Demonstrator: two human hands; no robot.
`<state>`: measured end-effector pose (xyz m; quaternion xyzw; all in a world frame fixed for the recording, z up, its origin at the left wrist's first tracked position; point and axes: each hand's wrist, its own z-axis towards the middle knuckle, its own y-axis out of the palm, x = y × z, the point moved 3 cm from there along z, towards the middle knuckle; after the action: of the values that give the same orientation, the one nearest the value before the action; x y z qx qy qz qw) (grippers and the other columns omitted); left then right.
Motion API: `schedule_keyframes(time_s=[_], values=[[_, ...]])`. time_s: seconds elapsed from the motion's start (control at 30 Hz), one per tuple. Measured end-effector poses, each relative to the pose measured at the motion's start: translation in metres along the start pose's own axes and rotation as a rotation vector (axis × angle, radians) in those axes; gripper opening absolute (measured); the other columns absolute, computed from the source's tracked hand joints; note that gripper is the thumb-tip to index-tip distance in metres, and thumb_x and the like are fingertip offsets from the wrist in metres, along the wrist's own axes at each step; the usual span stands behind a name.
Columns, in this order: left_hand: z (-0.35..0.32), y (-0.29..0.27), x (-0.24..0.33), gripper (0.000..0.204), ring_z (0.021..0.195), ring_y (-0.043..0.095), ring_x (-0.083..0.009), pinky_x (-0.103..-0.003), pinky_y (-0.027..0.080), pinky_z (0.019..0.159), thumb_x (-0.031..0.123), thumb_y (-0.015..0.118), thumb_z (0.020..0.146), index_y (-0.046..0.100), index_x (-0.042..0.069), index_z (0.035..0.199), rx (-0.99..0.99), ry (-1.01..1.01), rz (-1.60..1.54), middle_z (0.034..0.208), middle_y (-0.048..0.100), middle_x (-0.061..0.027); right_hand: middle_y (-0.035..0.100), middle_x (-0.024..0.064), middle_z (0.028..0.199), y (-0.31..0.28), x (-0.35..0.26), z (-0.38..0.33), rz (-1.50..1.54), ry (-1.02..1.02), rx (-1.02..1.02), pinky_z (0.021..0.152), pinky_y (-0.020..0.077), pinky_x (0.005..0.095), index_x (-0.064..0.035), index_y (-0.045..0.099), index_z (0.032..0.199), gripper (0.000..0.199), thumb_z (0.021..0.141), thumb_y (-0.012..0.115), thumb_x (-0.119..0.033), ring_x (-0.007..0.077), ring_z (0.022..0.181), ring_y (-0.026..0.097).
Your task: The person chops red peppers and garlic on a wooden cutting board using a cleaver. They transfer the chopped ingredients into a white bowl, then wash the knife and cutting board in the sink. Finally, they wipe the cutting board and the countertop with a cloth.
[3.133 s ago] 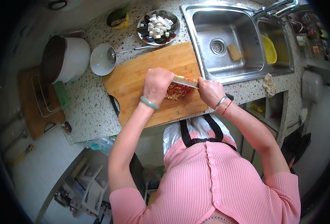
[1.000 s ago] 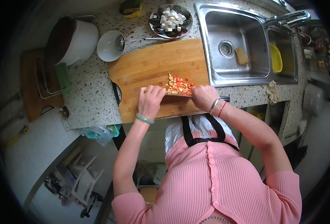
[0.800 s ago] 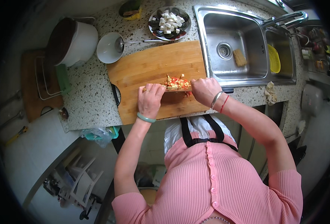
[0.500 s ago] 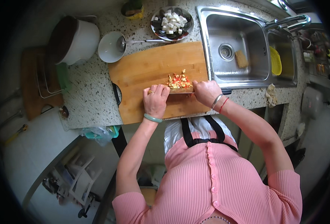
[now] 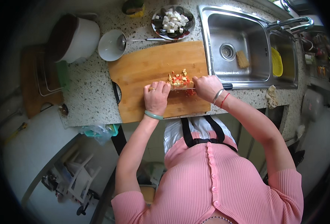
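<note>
A wooden cutting board (image 5: 146, 71) lies on the speckled counter. On it sits a small pile of chopped red and yellow pieces (image 5: 178, 78). My right hand (image 5: 206, 86) grips a knife (image 5: 183, 88) whose blade lies flat at the pile's near edge; its dark handle end sticks out to the right. My left hand (image 5: 156, 98) rests on the board just left of the pile, fingertips touching the blade's end. It wears a ring and a green bangle.
A plate of white cubes and dark pieces (image 5: 173, 23) stands behind the board, with a white bowl and spoon (image 5: 112, 44) to its left and a white pot (image 5: 73, 37) farther left. A double steel sink (image 5: 239, 48) with a sponge lies right.
The head view shifted slightly. My hands drew the knife and pile a little toward the board's right side; my left hand moved from the board's near edge up against the blade.
</note>
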<state>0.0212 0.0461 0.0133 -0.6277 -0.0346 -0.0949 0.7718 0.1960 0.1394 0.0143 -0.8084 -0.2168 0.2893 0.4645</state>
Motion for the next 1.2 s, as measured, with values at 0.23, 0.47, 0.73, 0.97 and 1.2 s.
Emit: schedule_keyframes(time_s=[0.23, 0.47, 0.73, 0.97, 1.2], values=[[0.011, -0.022, -0.007, 0.013, 0.086, 0.054, -0.0194, -0.036, 0.036, 0.077, 0.008, 0.062, 0.077, 0.057, 0.014, 0.086, 0.001, -0.014, -0.081, 0.086, 0.057, 0.0006, 0.069, 0.0164, 0.077, -0.035, -0.007, 0.006, -0.04, -0.036, -0.056, 0.064, 0.0547, 0.0412, -0.0065, 0.068, 0.073, 0.016, 0.08, 0.055, -0.013, 0.0325, 0.074, 0.069], [0.009, 0.0, -0.002, 0.007, 0.087, 0.054, -0.0171, -0.035, 0.04, 0.078, 0.014, 0.056, 0.082, 0.056, 0.016, 0.088, 0.002, -0.016, 0.033, 0.087, 0.055, 0.0009, 0.069, 0.016, 0.081, -0.019, 0.003, 0.017, -0.039, -0.026, -0.09, 0.065, 0.0549, 0.0411, -0.0071, 0.069, 0.078, 0.017, 0.081, 0.053, -0.014, 0.0318, 0.075, 0.069], [0.012, -0.011, -0.011, 0.009, 0.087, 0.054, -0.0172, -0.035, 0.039, 0.078, 0.011, 0.058, 0.079, 0.057, 0.015, 0.086, 0.012, 0.016, -0.093, 0.086, 0.055, 0.0013, 0.067, 0.0146, 0.074, -0.026, -0.003, 0.011, -0.063, -0.038, -0.086, 0.062, 0.0542, 0.042, -0.0076, 0.066, 0.084, 0.013, 0.081, 0.056, -0.016, 0.0327, 0.071, 0.068], [-0.001, -0.005, -0.005, 0.013, 0.089, 0.055, -0.0182, -0.035, 0.038, 0.08, 0.009, 0.061, 0.077, 0.058, 0.014, 0.088, 0.003, -0.004, -0.026, 0.088, 0.057, 0.001, 0.069, 0.0138, 0.079, -0.007, -0.009, 0.003, 0.013, 0.008, -0.055, 0.063, 0.0548, 0.0414, -0.0064, 0.065, 0.089, 0.017, 0.084, 0.051, -0.016, 0.0317, 0.073, 0.069], [0.011, -0.015, -0.015, 0.011, 0.086, 0.054, -0.0187, -0.035, 0.037, 0.077, 0.009, 0.061, 0.078, 0.059, 0.014, 0.087, -0.023, 0.016, -0.097, 0.086, 0.057, 0.0006, 0.069, 0.016, 0.078, -0.029, -0.011, 0.006, -0.004, 0.005, -0.042, 0.065, 0.055, 0.0419, -0.0064, 0.068, 0.078, 0.016, 0.081, 0.053, -0.014, 0.0325, 0.073, 0.069]])
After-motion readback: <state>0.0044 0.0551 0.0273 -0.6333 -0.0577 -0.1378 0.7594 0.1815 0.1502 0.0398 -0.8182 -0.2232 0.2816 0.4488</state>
